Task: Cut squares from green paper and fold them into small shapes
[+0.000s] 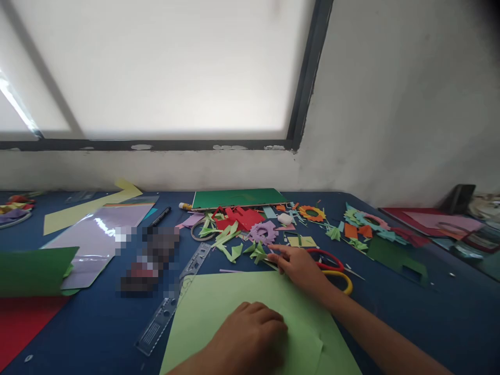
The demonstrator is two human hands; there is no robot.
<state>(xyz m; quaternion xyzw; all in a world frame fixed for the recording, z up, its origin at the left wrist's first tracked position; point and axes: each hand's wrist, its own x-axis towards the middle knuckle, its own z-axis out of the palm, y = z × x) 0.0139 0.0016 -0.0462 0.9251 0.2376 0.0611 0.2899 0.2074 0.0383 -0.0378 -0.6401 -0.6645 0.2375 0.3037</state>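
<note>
A sheet of light green paper [211,302] lies in front of me, with a crease or loose corner at its right side. On it rests my left hand [250,338], closed with its fingers curled under and slightly blurred; anything beneath them is hidden. My right hand [299,268] is at the sheet's far edge, index finger stretched out and thumb apart. Its fingertips are beside folded green paper scraps [257,252]; I cannot tell whether they touch. Scissors with red and yellow handles [339,272] lie just right of that hand. A lilac paper ring [263,232] sits beyond the scraps.
A clear ruler [158,325] lies left of the sheet, partly reaching under or against it. Beyond are red paper scraps [238,217], a green board [238,198] and a black pen [160,217]. Rolled green paper [35,271] is at left; a glass jar [478,242] stands right.
</note>
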